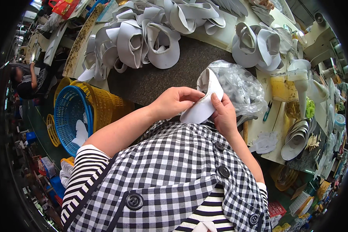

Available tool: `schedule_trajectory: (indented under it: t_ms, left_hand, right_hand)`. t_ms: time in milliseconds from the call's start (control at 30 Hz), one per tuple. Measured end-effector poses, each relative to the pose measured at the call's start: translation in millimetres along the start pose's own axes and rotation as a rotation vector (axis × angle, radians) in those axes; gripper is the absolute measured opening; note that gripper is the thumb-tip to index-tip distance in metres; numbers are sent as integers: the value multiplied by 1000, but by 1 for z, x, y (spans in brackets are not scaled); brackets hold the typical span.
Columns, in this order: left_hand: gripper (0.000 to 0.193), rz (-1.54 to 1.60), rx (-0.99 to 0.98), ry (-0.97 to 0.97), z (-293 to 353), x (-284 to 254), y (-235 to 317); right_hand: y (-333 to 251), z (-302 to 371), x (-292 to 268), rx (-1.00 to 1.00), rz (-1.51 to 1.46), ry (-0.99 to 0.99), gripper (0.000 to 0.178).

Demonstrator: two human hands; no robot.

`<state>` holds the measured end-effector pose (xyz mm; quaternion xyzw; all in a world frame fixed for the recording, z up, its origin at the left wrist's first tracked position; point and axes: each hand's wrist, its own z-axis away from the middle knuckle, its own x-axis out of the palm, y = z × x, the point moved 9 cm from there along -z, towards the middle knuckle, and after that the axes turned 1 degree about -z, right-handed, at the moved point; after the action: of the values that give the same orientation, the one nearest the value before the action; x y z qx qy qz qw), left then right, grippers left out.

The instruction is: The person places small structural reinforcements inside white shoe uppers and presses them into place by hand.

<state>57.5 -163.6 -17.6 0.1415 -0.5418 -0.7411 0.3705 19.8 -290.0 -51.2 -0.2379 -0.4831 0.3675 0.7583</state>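
Holding the white shoe upper (201, 109) in the right hand (225, 115) with thumb against its outer face, and gripping its opening edge with narrowed fingers of the left hand (174, 101), in front of the checked apron (166, 150) and just beside the clear plastic bag (239, 85).
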Motion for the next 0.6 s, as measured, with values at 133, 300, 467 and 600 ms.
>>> schedule_trajectory:
  t_ms: [133, 300, 467, 600]
  left_hand:
    - [26, -120, 118, 161, 6, -2, -1]
    - [11, -390, 377, 351, 19, -7, 19]
    - [10, -509, 424, 437, 24, -4, 32]
    - [9, -619, 465, 496, 24, 1, 38]
  right_hand:
    - [-6, 7, 2, -56, 228, -72, 52]
    - [-5, 7, -1, -50, 200, -55, 54]
    - [-8, 8, 5, -108, 152, -83, 51]
    - [-11, 11, 4, -172, 219, -79, 51]
